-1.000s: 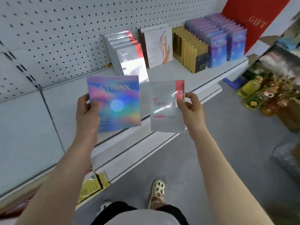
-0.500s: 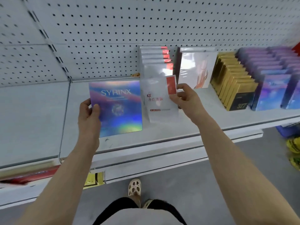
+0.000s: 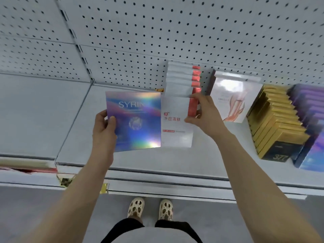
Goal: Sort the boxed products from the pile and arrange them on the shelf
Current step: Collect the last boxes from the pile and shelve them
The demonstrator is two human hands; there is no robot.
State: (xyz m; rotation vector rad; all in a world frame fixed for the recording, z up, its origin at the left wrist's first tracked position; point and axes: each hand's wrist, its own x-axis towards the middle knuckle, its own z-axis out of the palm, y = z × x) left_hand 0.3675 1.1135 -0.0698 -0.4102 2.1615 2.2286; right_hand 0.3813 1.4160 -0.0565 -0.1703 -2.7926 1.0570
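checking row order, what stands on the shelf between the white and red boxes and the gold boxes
In the head view, one pale box with a leg picture stands between the white and red row and the gold boxes on the shelf.

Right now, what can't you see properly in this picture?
- Head view: the rainbow box has its name's last letters lost in glare.
- The white box with the red strip has its left edge hidden behind the rainbow box, and its small print is blurred.
- The purple boxes are cut off by the right edge.
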